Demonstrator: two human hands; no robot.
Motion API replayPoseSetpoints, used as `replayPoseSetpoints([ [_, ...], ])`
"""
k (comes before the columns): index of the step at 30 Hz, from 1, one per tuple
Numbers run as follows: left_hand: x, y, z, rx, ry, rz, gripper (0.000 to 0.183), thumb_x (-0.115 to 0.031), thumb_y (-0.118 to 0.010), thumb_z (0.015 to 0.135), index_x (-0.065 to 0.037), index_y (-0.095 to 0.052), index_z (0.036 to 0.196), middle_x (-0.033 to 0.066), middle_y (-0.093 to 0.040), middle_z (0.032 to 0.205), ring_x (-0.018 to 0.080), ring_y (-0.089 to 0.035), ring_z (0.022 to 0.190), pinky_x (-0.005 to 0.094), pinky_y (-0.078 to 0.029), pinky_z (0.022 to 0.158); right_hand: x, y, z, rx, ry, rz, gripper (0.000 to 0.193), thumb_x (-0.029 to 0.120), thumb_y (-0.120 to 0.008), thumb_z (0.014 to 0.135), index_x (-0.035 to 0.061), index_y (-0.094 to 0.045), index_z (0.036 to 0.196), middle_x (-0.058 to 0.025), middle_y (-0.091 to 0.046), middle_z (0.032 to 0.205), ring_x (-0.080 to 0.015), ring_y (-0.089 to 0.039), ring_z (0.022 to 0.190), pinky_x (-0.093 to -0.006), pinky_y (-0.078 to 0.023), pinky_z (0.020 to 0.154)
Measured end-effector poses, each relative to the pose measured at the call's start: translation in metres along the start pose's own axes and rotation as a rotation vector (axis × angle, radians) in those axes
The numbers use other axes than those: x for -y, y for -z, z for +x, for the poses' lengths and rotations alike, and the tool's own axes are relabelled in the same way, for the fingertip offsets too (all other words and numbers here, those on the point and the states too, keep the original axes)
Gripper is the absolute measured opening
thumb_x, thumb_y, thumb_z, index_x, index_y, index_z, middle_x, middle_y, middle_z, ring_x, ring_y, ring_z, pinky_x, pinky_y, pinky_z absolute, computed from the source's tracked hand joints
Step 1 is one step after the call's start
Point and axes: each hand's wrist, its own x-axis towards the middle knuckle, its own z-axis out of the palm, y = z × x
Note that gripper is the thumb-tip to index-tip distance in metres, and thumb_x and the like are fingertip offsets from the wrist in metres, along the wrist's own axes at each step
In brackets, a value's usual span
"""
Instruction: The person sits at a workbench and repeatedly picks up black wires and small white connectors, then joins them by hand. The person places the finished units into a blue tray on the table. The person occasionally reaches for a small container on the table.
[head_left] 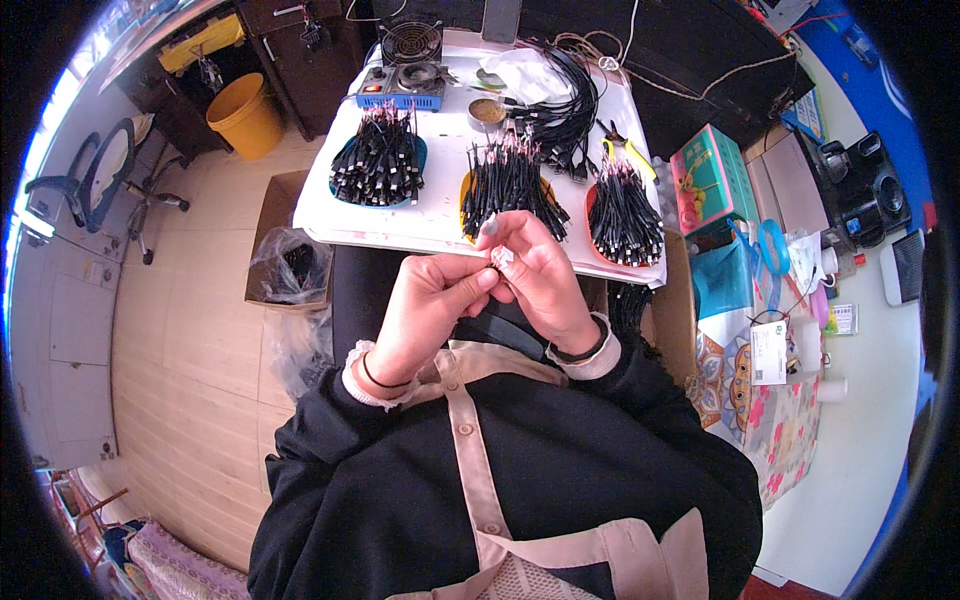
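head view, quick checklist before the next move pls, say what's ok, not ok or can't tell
1. Left hand and right hand close together, fingers meeting: ok.
2. Item between the fingertips identifiable: cannot tell, too small and partly covered.
3. Left cable bundle, middle cable bundle and right cable bundle apart from one another: ok.
4. Right hand clear of the middle bundle: cannot tell, they overlap in this view.
5. Yellow-handled pliers out of the hands: ok, lying behind the right bundle.
6. Blue boxy device switched off: cannot tell.
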Motion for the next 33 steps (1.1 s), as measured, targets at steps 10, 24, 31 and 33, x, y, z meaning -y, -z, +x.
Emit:
replayPoseSetpoints([
  [10, 0.001, 0.003, -0.008, 0.031, -0.013, -0.015, 0.014, -0.009, -0.058, 0.093, 0.000, -0.070, 0.092, 0.0007, -0.066, 0.073, 0.0008, -0.045, 0.059, 0.0163, -0.036, 0.053, 0.008, 0.005, -0.003, 0.157, -0.301, 0.315, 0.031, 0.021, -0.051, 0.098, 0.0023, -0.044, 0.121, -0.0058, -0.052, 0.106, -0.0121, -0.057, 0.087, -0.0261, -0.051, 0.075],
  [24, 0.008, 0.008, -0.005, -0.093, 0.010, 0.178, 0.013, -0.009, -0.060, 0.091, 0.000, -0.069, 0.089, -0.0015, -0.061, 0.065, 0.0013, -0.044, 0.051, 0.0185, -0.035, 0.047, 0.007, 0.005, 0.001, -0.022, 0.003, -0.316, 0.028, 0.028, -0.049, 0.099, 0.0026, -0.047, 0.111, -0.0026, -0.052, 0.094, -0.0067, -0.046, 0.076, -0.0187, -0.038, 0.063],
  [31, 0.011, 0.006, -0.006, -0.064, -0.121, 0.294, 0.014, -0.009, -0.061, 0.090, 0.002, -0.068, 0.086, -0.0020, -0.059, 0.063, 0.0027, -0.047, 0.052, 0.0195, -0.034, 0.047, 0.038, -0.001, -0.006, 0.114, 0.077, -0.951, 0.026, 0.019, -0.060, 0.092, 0.0013, -0.050, 0.076, -0.0017, -0.047, 0.058, -0.0057, -0.042, 0.056, -0.0249, -0.037, 0.050],
  [33, 0.010, 0.007, -0.007, -0.053, -0.070, 0.256, 0.014, -0.008, -0.061, 0.090, 0.002, -0.069, 0.085, -0.0023, -0.059, 0.062, 0.0024, -0.046, 0.052, 0.0191, -0.035, 0.047, 0.032, -0.003, -0.005, 0.083, 0.290, -1.057, 0.025, 0.017, -0.059, 0.093, 0.0007, -0.051, 0.077, -0.0028, -0.046, 0.058, -0.0065, -0.042, 0.055, -0.0259, -0.037, 0.050],
])
